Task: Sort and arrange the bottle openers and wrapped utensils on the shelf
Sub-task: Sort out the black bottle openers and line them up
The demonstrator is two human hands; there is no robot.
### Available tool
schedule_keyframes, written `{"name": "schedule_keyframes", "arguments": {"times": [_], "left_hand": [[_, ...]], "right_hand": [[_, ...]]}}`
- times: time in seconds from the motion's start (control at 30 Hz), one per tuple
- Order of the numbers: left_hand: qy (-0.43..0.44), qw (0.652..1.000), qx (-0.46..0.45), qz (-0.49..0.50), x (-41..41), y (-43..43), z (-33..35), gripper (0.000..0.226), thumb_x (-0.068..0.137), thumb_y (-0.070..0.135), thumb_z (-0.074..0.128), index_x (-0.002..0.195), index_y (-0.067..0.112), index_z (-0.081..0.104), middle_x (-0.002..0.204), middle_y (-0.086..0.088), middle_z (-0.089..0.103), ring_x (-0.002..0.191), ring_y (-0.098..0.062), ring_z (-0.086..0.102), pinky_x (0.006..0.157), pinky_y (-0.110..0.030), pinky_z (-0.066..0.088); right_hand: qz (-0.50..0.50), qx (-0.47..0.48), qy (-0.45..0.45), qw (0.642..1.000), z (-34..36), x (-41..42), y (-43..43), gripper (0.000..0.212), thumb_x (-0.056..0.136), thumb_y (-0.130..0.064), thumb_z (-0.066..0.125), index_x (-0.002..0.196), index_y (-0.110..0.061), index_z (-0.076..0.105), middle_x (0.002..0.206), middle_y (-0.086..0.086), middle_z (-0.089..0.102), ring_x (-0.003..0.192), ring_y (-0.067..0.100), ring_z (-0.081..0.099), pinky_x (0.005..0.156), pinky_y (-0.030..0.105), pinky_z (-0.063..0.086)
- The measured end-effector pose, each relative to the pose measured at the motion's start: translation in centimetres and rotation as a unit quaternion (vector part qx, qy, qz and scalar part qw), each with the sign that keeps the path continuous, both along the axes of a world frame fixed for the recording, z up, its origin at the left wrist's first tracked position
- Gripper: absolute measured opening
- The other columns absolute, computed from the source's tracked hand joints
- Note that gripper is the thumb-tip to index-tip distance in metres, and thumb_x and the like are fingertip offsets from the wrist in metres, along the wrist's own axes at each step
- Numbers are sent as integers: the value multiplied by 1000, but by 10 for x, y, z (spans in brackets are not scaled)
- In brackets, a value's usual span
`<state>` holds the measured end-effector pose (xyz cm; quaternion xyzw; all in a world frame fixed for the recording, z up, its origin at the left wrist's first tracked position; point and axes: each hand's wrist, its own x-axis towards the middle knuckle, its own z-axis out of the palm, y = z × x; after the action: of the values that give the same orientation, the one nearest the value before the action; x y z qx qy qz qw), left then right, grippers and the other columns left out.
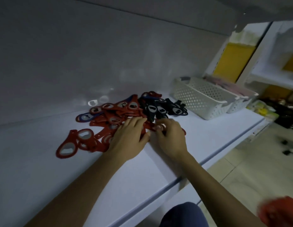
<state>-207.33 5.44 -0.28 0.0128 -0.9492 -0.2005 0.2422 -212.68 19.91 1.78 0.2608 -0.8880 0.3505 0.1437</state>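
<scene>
Both hands are down in the pile on the white shelf [44,169]: the left hand [129,138] lies flat, fingers straight, pressing on the red bottle openers [109,115], while just beside it the right hand [171,136] has its fingers curled onto one red opener [149,126] at the pile's near edge. Behind them sit the black bottle openers [160,108], touching the red heap. Off to the right stand two white baskets [196,99] side by side, the far one holding blurred pinkish wrapped utensils [224,86]

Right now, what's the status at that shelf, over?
Left hand flat on red plastic bottle openers. Right hand pinching one. Black plastic openers heaped behind. White perforated baskets beyond, right.
</scene>
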Motion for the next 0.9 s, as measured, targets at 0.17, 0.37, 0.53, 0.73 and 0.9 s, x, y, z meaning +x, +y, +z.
{"name": "schedule_keyframes", "arguments": {"times": [0.17, 0.37, 0.53, 0.73, 0.9], "left_hand": [[25, 989, 142, 6, -2, -2, 6, 40, 94, 31, 50, 132, 20, 46, 132, 3, 50, 119, -14, 47, 96, -35, 46], [90, 950, 298, 38, -6, -7, 7, 35, 93, 17, 54, 127, 19, 50, 125, 4, 57, 113, -8, 54, 86, -20, 48], [135, 970, 196, 54, -7, -5, 6, 64, 87, 8, 60, 143, 21, 33, 148, 3, 36, 135, -12, 33, 104, -23, 32], [87, 992, 69, 65, -8, -1, 6, 55, 90, 9, 51, 143, 16, 36, 145, 1, 39, 134, -17, 31, 106, -21, 24], [89, 957, 256, 104, -7, -2, 10, 27, 98, 25, 37, 106, 10, 57, 91, -3, 66, 85, -11, 63, 70, -18, 50]], "right_hand": [[-95, 89, -62, 990, 10, -44, -40, 38, 87, -50, 55, 108, -18, 57, 103, 3, 64, 99, 25, 57, 88, 44, 46], [-145, 55, 35, 987, -12, -51, -43, 23, 92, -26, 48, 104, -20, 66, 97, 2, 69, 96, 24, 56, 82, 33, 30], [-80, -104, 109, 985, 1, -33, -38, 18, 95, -21, 52, 96, -19, 70, 86, -5, 70, 79, 17, 62, 82, 31, 36], [158, -359, -183, 902, 15, -11, -48, 44, 94, -28, 46, 63, -3, 65, 54, 7, 60, 53, 14, 57, 54, 19, 46], [11, -199, -92, 976, 16, -46, -47, 35, 99, -32, 43, 95, -10, 70, 82, 6, 71, 75, 17, 64, 72, 36, 55]]}}
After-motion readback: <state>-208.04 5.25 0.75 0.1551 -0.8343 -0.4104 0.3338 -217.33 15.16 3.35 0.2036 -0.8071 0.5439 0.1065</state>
